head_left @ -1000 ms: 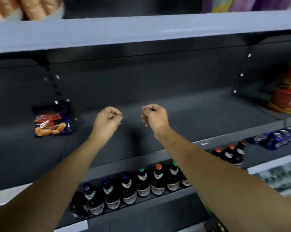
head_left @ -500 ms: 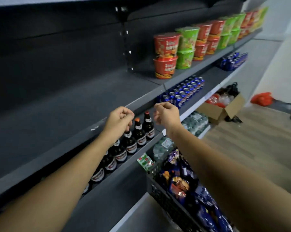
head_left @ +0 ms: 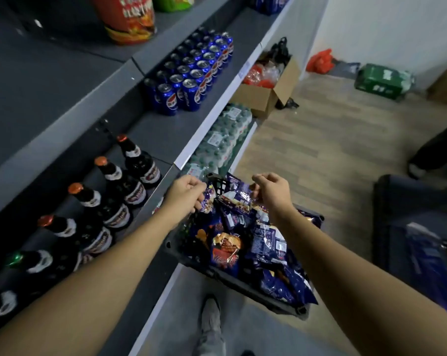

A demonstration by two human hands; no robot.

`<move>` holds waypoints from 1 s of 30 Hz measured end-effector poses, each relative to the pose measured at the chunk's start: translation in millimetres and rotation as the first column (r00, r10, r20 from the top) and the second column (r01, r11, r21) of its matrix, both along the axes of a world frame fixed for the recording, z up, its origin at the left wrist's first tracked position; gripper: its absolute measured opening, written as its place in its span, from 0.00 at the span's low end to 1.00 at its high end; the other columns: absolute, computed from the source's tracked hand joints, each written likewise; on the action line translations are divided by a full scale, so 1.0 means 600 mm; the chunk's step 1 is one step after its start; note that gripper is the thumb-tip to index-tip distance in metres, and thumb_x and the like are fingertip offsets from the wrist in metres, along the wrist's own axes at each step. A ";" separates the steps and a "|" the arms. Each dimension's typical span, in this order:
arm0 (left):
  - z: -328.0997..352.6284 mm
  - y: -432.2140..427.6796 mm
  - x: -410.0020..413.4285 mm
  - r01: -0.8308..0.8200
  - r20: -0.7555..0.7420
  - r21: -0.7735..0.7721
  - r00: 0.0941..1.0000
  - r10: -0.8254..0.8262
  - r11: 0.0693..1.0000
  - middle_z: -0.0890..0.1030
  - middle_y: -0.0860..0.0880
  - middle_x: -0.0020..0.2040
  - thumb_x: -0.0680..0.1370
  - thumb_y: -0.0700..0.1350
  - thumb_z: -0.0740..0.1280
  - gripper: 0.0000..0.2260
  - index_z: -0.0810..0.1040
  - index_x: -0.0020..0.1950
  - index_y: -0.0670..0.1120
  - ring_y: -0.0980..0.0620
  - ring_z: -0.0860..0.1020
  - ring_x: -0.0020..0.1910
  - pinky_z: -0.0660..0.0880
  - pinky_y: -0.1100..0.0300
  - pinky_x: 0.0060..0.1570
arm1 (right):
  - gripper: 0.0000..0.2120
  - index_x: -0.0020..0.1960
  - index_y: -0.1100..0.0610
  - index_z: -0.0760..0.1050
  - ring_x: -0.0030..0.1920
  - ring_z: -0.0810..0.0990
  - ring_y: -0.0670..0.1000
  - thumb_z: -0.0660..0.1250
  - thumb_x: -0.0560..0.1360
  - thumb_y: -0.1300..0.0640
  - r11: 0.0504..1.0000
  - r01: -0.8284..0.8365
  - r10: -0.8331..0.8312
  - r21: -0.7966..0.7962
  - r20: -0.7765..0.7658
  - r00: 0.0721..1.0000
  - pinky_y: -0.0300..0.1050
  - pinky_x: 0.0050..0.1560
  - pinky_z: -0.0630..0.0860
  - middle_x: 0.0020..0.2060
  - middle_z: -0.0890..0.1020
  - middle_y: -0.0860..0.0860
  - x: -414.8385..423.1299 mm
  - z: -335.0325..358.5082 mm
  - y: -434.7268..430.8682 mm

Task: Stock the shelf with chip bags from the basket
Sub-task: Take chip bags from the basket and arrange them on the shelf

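Note:
A black basket (head_left: 218, 273) sits on the floor beside the shelving, piled with dark blue and purple chip bags (head_left: 267, 244). Both my hands hover over its far end. My left hand (head_left: 187, 192) has curled fingers that pinch the top corner of a purple chip bag (head_left: 208, 201). My right hand (head_left: 272, 191) pinches the edge of a purple chip bag (head_left: 236, 196) on top of the pile. I cannot tell whether the two hands hold one bag or two. The bare grey shelf (head_left: 42, 88) lies at the upper left.
Brown bottles (head_left: 109, 199) line the lower shelf at left, with blue cans (head_left: 191, 73) farther along. Packs of water bottles (head_left: 221, 142) fill the bottom shelf. A cardboard box (head_left: 266, 91) and a green pack (head_left: 381, 79) sit on the wooden floor. My shoe (head_left: 210, 321) is below the basket.
My view swung from the grey shelf down to the basket. Both hands dropped from shelf height, where they held nothing, onto the bags in the basket.

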State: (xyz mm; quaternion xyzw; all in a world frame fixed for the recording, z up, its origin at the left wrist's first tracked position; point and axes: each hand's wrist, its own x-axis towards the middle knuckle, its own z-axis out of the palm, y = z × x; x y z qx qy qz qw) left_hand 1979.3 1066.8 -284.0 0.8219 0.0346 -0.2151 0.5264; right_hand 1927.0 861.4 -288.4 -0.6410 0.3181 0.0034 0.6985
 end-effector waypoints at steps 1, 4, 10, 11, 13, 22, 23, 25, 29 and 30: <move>-0.022 -0.006 0.008 0.002 -0.036 0.009 0.999 -0.002 1.000 0.78 0.45 0.36 0.81 0.42 0.65 0.04 0.75 0.48 0.42 0.52 0.74 0.26 0.68 0.61 0.26 | 0.04 0.51 0.62 0.74 0.27 0.72 0.49 0.63 0.82 0.62 1.000 0.016 -0.016 0.008 -0.031 0.999 0.40 0.26 0.70 0.31 0.75 0.54 -0.001 -0.019 -0.008; -0.089 -0.028 0.043 0.014 -0.115 0.042 0.993 -0.009 0.999 0.79 0.46 0.37 0.80 0.45 0.66 0.06 0.76 0.49 0.42 0.52 0.75 0.30 0.70 0.60 0.29 | 0.05 0.53 0.63 0.74 0.29 0.72 0.49 0.62 0.83 0.61 0.996 0.072 -0.066 0.052 -0.106 0.992 0.39 0.27 0.70 0.32 0.74 0.53 0.008 -0.081 -0.028; -0.216 -0.059 0.114 0.122 -0.194 0.183 0.977 -0.086 0.976 0.82 0.48 0.48 0.78 0.54 0.68 0.11 0.77 0.51 0.47 0.48 0.80 0.47 0.76 0.53 0.50 | 0.05 0.49 0.60 0.74 0.33 0.73 0.49 0.61 0.83 0.63 0.985 0.161 -0.143 0.063 -0.220 0.965 0.41 0.31 0.71 0.35 0.76 0.53 0.051 -0.188 -0.035; -0.229 -0.063 0.123 0.147 -0.190 0.216 0.976 -0.106 0.965 0.81 0.49 0.50 0.78 0.55 0.68 0.12 0.77 0.53 0.48 0.48 0.79 0.50 0.75 0.52 0.53 | 0.05 0.48 0.59 0.73 0.34 0.73 0.50 0.62 0.82 0.64 0.984 0.167 -0.149 0.058 -0.235 0.960 0.41 0.32 0.70 0.36 0.76 0.54 0.060 -0.202 -0.034; -0.258 -0.076 0.140 0.198 -0.195 0.247 0.969 -0.151 0.949 0.80 0.50 0.55 0.78 0.57 0.68 0.16 0.77 0.58 0.47 0.48 0.78 0.54 0.75 0.52 0.57 | 0.06 0.45 0.57 0.74 0.37 0.74 0.51 0.63 0.82 0.62 0.984 0.178 -0.163 0.029 -0.282 0.946 0.45 0.37 0.72 0.38 0.77 0.54 0.080 -0.237 -0.031; -0.323 -0.120 0.167 0.267 -0.286 0.215 0.937 -0.201 0.939 0.76 0.47 0.68 0.76 0.63 0.68 0.32 0.69 0.73 0.44 0.47 0.75 0.65 0.70 0.56 0.61 | 0.26 0.71 0.60 0.71 0.56 0.79 0.53 0.67 0.79 0.46 0.980 0.132 -0.186 -0.152 -0.435 0.881 0.53 0.63 0.76 0.56 0.80 0.53 0.125 -0.329 -0.018; -0.324 -0.121 0.166 0.266 -0.281 0.218 0.939 -0.200 0.939 0.77 0.47 0.67 0.76 0.62 0.68 0.31 0.70 0.72 0.44 0.47 0.76 0.64 0.71 0.56 0.61 | 0.27 0.73 0.60 0.70 0.59 0.79 0.54 0.67 0.80 0.45 0.983 0.114 -0.167 -0.145 -0.440 0.882 0.55 0.65 0.76 0.60 0.80 0.54 0.128 -0.328 -0.016; -0.324 -0.120 0.167 0.247 -0.265 0.221 0.946 -0.186 0.943 0.79 0.47 0.62 0.76 0.61 0.69 0.29 0.72 0.70 0.43 0.48 0.77 0.60 0.73 0.55 0.60 | 0.29 0.75 0.60 0.69 0.63 0.78 0.56 0.67 0.80 0.45 0.985 0.084 -0.142 -0.148 -0.443 0.885 0.56 0.67 0.74 0.65 0.79 0.55 0.132 -0.321 -0.013; -0.310 -0.105 0.171 0.208 -0.280 0.181 0.948 -0.152 0.961 0.78 0.47 0.65 0.76 0.59 0.71 0.31 0.71 0.72 0.42 0.46 0.76 0.63 0.73 0.47 0.65 | 0.24 0.73 0.60 0.71 0.59 0.81 0.55 0.67 0.81 0.50 0.984 0.114 -0.161 -0.136 -0.415 0.895 0.53 0.65 0.76 0.62 0.81 0.56 0.134 -0.302 -0.008; -0.303 -0.101 0.171 0.196 -0.285 0.159 0.948 -0.146 0.967 0.77 0.46 0.67 0.75 0.58 0.72 0.31 0.71 0.73 0.42 0.45 0.76 0.64 0.73 0.47 0.66 | 0.23 0.73 0.60 0.72 0.58 0.81 0.54 0.67 0.81 0.52 0.985 0.117 -0.158 -0.123 -0.404 0.901 0.53 0.64 0.77 0.61 0.81 0.56 0.135 -0.295 -0.006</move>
